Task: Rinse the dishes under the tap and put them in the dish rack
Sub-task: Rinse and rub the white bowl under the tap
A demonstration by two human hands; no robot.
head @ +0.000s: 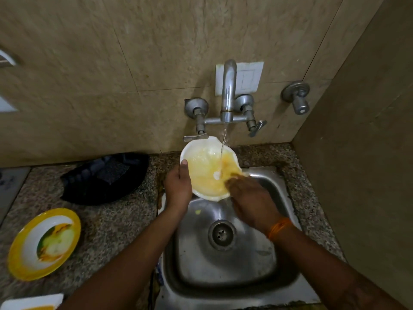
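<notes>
Far out to the left of my left hand (178, 186), a yellow-rimmed plate (44, 243) is waiting on the granite counter (116, 222), and a dark dish rack (105, 177) is sitting just beyond it, closer to that hand. To rinse well, I judge I should be keeping the white bowl (210, 168) tilted under the tap (228, 92) so the yellow residue is running off into the steel sink (223, 253), and turning it so every part of the inside is passing through the stream. My left hand is gripping the bowl's left rim, thumb lying over the edge and fingers curled beneath. The water is falling between my hands, onto the bowl's middle. My right hand (250, 198) is reaching into the bowl's right side, fingers touching the inner surface; it is blurred, so I cannot tell how far they are spread.
</notes>
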